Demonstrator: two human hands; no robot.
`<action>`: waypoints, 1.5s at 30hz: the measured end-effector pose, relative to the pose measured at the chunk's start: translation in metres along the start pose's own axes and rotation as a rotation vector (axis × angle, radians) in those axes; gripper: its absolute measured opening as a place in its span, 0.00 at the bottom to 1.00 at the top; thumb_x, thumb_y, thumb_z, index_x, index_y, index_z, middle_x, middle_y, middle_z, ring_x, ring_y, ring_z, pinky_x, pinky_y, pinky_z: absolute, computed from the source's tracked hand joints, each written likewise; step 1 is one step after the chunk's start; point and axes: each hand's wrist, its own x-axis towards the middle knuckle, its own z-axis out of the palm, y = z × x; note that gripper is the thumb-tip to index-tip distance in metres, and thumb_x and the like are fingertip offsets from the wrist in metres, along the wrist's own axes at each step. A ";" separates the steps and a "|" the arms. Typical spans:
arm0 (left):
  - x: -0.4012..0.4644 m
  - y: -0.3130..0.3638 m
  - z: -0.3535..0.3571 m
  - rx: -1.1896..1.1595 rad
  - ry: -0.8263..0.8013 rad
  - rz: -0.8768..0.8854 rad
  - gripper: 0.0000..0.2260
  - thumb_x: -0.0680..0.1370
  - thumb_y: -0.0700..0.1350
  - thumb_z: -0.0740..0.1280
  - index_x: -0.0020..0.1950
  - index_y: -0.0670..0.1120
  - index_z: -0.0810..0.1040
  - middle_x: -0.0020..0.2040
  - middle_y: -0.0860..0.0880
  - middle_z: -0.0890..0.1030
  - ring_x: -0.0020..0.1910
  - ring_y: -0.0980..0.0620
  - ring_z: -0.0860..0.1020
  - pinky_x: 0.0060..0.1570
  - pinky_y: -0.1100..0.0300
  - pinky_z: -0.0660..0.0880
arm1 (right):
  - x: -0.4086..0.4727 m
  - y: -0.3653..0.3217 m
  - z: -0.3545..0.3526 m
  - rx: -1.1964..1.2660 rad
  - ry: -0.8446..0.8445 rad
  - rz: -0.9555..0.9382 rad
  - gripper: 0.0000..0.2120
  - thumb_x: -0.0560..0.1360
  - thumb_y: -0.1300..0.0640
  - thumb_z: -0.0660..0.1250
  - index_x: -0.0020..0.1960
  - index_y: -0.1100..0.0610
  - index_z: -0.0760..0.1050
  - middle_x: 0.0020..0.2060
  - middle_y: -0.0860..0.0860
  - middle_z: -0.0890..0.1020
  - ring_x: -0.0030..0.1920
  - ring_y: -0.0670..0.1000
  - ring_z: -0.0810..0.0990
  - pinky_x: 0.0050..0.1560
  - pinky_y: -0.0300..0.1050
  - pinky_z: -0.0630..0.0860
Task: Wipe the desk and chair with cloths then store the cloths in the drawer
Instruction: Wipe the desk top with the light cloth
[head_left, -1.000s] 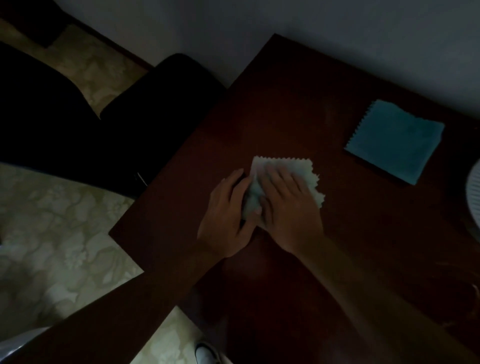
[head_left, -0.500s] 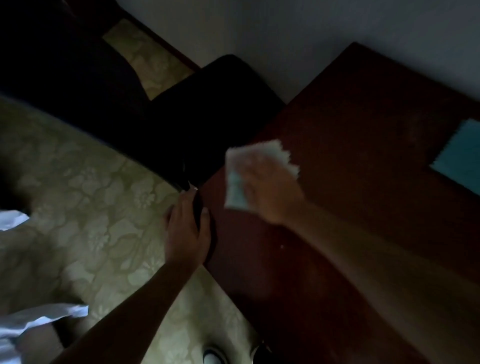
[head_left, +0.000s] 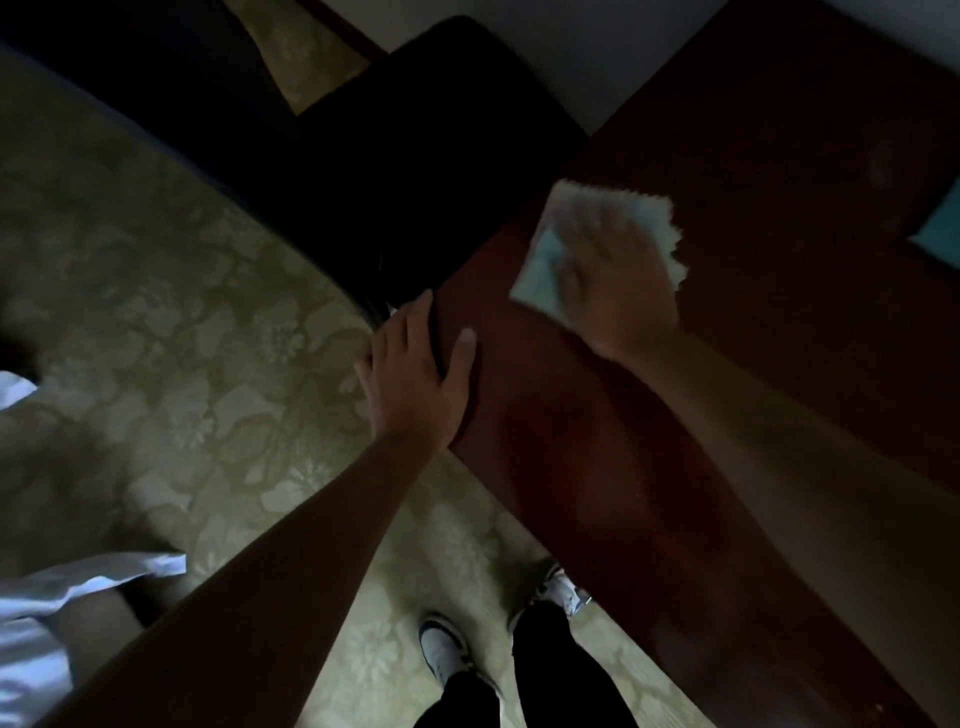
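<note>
The right hand (head_left: 618, 280) is lying flat on a pale cloth (head_left: 543, 260), fingers spread and straight, pressing it onto the dark red-brown table (head_left: 597, 467) close to the table's left edge; the hand is blurred, so finer detail of the fingers cannot be told. The cloth's zigzag edge is showing past the fingertips, and a corner of it is sticking out to the left of the hand. The left hand (head_left: 415, 374) is resting on the near left corner of the table, its thumb lying on the top and its fingers reaching over the edge, loosely straight and holding nothing. A second, teal cloth (head_left: 940, 228) is lying on the table far to the right of the pale cloth, cut off by the picture's border. A dark chair (head_left: 415, 171) is standing just beyond the table's left edge, on a patterned carpet (head_left: 182, 338). The person's two shoes are standing on the carpet below the table's near corner.
</note>
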 end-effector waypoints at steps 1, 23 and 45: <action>0.000 -0.001 0.001 0.024 0.004 0.019 0.33 0.77 0.66 0.49 0.77 0.49 0.62 0.72 0.46 0.70 0.72 0.47 0.66 0.71 0.47 0.56 | 0.001 0.004 -0.002 -0.012 0.017 0.063 0.29 0.82 0.46 0.43 0.78 0.58 0.58 0.76 0.58 0.63 0.77 0.60 0.58 0.76 0.59 0.56; -0.031 0.085 0.036 0.058 -0.062 0.376 0.26 0.78 0.58 0.57 0.71 0.46 0.71 0.74 0.46 0.70 0.76 0.47 0.63 0.74 0.46 0.57 | -0.149 0.047 -0.016 -0.058 0.003 -0.031 0.24 0.85 0.51 0.47 0.78 0.60 0.58 0.77 0.60 0.61 0.78 0.61 0.57 0.74 0.64 0.58; -0.036 0.080 0.034 -0.026 -0.077 0.444 0.24 0.78 0.57 0.57 0.69 0.47 0.72 0.74 0.47 0.69 0.76 0.47 0.62 0.73 0.47 0.57 | -0.228 -0.027 -0.002 -0.043 -0.024 0.030 0.26 0.84 0.46 0.52 0.78 0.56 0.60 0.77 0.56 0.62 0.78 0.58 0.56 0.76 0.59 0.56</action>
